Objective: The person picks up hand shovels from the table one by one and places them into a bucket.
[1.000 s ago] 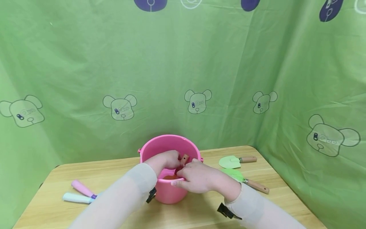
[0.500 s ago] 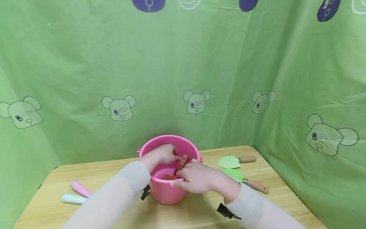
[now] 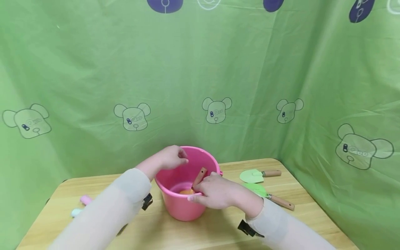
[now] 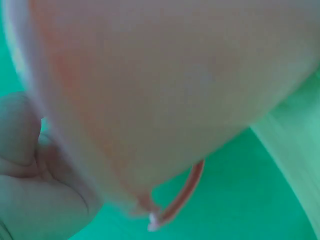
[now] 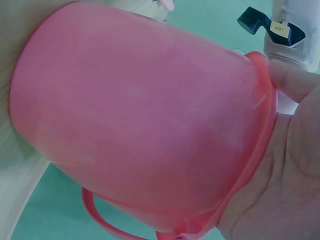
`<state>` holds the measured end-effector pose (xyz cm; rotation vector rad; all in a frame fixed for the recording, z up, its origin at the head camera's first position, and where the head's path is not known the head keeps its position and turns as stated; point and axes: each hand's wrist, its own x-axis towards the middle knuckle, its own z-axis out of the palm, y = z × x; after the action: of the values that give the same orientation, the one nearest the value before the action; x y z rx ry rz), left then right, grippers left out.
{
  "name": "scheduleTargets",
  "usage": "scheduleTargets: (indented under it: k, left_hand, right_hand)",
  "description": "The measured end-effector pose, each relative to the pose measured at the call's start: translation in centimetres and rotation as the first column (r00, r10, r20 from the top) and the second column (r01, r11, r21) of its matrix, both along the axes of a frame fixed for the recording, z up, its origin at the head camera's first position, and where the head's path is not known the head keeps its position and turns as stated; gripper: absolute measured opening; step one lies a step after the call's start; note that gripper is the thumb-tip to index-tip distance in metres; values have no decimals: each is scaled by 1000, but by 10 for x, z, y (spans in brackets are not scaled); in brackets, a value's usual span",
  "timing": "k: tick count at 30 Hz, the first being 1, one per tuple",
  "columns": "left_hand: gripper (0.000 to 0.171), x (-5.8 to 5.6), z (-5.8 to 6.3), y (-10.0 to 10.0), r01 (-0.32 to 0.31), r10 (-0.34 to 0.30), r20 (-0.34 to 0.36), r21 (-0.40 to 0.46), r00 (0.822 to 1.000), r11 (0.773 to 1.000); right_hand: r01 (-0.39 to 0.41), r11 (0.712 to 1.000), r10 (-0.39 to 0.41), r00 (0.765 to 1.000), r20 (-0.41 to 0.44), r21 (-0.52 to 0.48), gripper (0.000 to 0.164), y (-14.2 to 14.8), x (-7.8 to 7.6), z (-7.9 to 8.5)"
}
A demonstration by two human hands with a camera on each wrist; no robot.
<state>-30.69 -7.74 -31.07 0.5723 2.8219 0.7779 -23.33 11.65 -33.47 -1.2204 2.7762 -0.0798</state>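
Observation:
A pink bucket (image 3: 184, 208) stands upright on the wooden table in the head view. My right hand (image 3: 215, 191) grips its near right rim, thumb outside and fingers over into the inside; in the right wrist view this hand (image 5: 280, 170) lies along the rim of the bucket (image 5: 135, 115). Inside leans a tool with a wooden handle (image 3: 199, 177) and an orange part (image 3: 187, 191) at the bottom. Over the bucket's far left rim is my left hand (image 3: 168, 157), fingers loosely bent around nothing. The left wrist view shows the bucket's side (image 4: 165, 100) close up, blurred.
To the right lie two trowels with wooden handles, a light green one (image 3: 252, 176) and a brighter green one (image 3: 257, 189). On the left, a pink handle (image 3: 85, 199) and a pale blue handle (image 3: 76, 212) show beside my left forearm. A green curtain (image 3: 175, 69) encloses the table.
My left hand has let go of the wooden-handled tool and moved up and left to the bucket's far left rim. The left forearm now covers more of the pink and blue handles. My right hand stays.

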Motion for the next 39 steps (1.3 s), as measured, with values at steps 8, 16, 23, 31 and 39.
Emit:
scheduleTargets:
  k: [8, 16, 23, 31, 39]
  left_hand:
    - [22, 2, 16, -26, -54, 54, -4, 31, 999, 998]
    - [28, 2, 26, -63, -94, 97, -22, 86, 995, 992]
    - [31, 6, 34, -88, -104, 109, -85, 63, 990, 993]
    - [33, 13, 29, -108, -110, 114, -94, 41, 989, 993]
    - [33, 19, 12, -134, -128, 130, -70, 31, 989, 991]
  right_hand:
    - [1, 1000, -1, 1000, 8, -4, 47, 0, -1, 0]
    - [-3, 1000, 3, 1000, -3, -7, 47, 0, -1, -2]
    - [-11, 1000, 11, 1000, -7, -14, 47, 1, -1, -2]
    - [-23, 1000, 22, 1000, -19, -12, 47, 2, -2, -3]
    - [-21, 1000, 20, 1000, -23, -5, 47, 2, -2, -4]
